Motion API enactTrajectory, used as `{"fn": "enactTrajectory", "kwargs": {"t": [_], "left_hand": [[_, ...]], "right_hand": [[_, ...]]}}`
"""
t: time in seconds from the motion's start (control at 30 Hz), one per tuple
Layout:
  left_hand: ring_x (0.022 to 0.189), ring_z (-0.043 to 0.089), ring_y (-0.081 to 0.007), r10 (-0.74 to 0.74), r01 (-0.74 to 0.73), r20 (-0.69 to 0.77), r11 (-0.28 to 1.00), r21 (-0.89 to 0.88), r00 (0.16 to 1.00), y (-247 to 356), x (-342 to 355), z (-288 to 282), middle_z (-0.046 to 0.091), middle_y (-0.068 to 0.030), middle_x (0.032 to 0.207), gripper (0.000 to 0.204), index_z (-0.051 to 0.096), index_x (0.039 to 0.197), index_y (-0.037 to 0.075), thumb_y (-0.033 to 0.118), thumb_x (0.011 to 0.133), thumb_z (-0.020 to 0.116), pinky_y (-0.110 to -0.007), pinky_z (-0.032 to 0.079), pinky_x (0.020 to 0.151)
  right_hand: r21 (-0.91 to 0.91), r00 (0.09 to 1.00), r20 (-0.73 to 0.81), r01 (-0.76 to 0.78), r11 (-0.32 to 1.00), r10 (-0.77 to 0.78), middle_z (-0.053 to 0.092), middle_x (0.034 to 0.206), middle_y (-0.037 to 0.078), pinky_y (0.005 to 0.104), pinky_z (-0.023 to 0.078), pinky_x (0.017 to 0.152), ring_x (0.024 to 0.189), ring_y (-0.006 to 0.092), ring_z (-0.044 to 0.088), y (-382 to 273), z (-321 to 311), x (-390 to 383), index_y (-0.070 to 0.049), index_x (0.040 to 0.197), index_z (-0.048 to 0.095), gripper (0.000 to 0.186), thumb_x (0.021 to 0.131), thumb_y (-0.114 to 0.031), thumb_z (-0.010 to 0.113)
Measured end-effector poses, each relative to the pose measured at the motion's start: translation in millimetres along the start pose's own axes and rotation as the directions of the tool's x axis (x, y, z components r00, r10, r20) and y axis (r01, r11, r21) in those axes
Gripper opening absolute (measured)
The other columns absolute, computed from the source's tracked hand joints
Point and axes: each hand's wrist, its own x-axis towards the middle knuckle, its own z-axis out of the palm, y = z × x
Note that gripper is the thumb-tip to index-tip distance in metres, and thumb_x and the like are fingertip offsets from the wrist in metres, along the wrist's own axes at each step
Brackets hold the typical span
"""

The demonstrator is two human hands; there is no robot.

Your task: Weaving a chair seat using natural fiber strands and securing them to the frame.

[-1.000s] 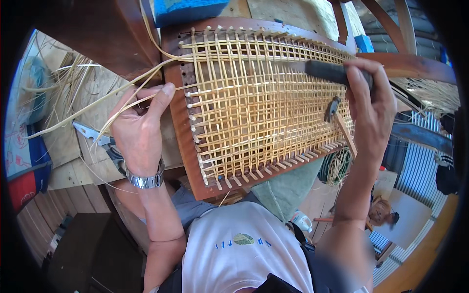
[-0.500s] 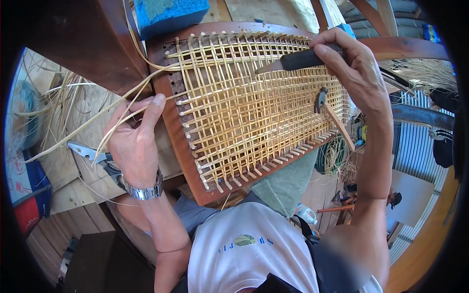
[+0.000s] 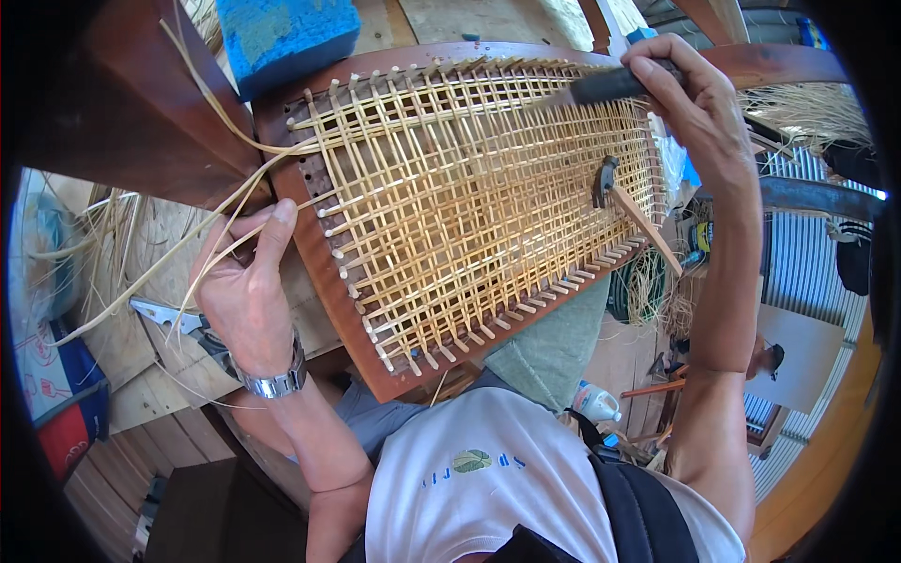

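Observation:
A wooden frame (image 3: 324,296) carries a woven cane panel (image 3: 469,216), with light wooden pegs standing along its edges. At the frame's left edge, my left hand (image 3: 249,305) pinches a cane strand (image 3: 223,251) between thumb and fingers; the strand runs toward the weave. Other long strands pass just above that hand and into the panel's upper rows. Over the panel's upper right, my right hand (image 3: 702,117) grips a black-handled knife (image 3: 605,86), its blade pointing left and blurred just above the cane. A small hammer (image 3: 643,225) lies on the panel's right part.
Above the frame's top left sits a blue block (image 3: 286,42) beside a thick dark wooden piece (image 3: 141,103). Loose cane strips and a grey metal tool (image 3: 169,314) lie on the wooden bench at left. A white jug (image 3: 596,403) stands below, right of my lap.
The frame and both hands appear shifted slightly left in view. My right hand has drawn the knife rightward along the weave. My left hand keeps its pinch on the strand.

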Motion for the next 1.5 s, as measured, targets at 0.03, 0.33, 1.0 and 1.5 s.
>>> {"fn": "enactTrajectory", "kwargs": {"t": [0.03,0.33,1.0,1.5], "left_hand": [[0.081,0.061,-0.0131,0.008,-0.008,0.000,1.000,0.026,1.000,-0.5,0.2,-0.4,0.072,-0.0080,0.086,0.017,0.071,0.088,-0.005,0.009,0.083,0.080,-0.028,0.047,0.084],[0.081,0.060,-0.0140,0.062,-0.063,0.012,0.996,0.061,0.998,-5.4,0.6,-1.0,0.071,-0.0081,0.086,0.017,0.071,0.087,-0.003,0.010,0.083,0.081,-0.029,0.046,0.084],[0.079,0.058,-0.0115,0.004,-0.004,-0.022,1.000,0.008,1.000,-4.6,-1.1,1.4,0.069,-0.0062,0.085,0.018,0.072,0.088,-0.003,0.011,0.082,0.082,-0.026,0.045,0.078],[0.081,0.059,-0.0125,0.029,-0.027,-0.027,0.997,0.074,0.999,-4.7,-0.2,0.5,0.069,-0.0071,0.086,0.017,0.071,0.089,-0.004,0.009,0.082,0.081,-0.027,0.046,0.082]], "right_hand": [[0.029,1.000,-0.011,0.012,1.000,-0.012,0.046,0.070,-0.010,0.0190,0.023,0.049,0.057,0.0000,0.035,-4.6,5.1,-2.4,-0.011,0.109,0.067,0.022,0.102,-0.030,0.058],[0.022,0.989,0.129,0.065,0.998,-0.067,0.047,0.076,-0.007,0.0188,0.030,0.056,0.065,0.0020,0.038,5.0,10.4,-8.2,-0.010,0.105,0.065,0.020,0.103,-0.029,0.059],[-0.009,0.994,-0.041,0.101,0.995,-0.101,0.048,0.079,-0.006,0.0207,0.031,0.061,0.071,0.0037,0.039,37.8,-10.4,-15.0,-0.010,0.106,0.066,0.023,0.103,-0.031,0.059],[0.025,0.998,0.055,-0.012,1.000,0.011,0.047,0.075,-0.007,0.0192,0.030,0.054,0.063,0.0025,0.039,47.8,-12.3,-17.6,-0.012,0.106,0.066,0.024,0.102,-0.034,0.059]]}}
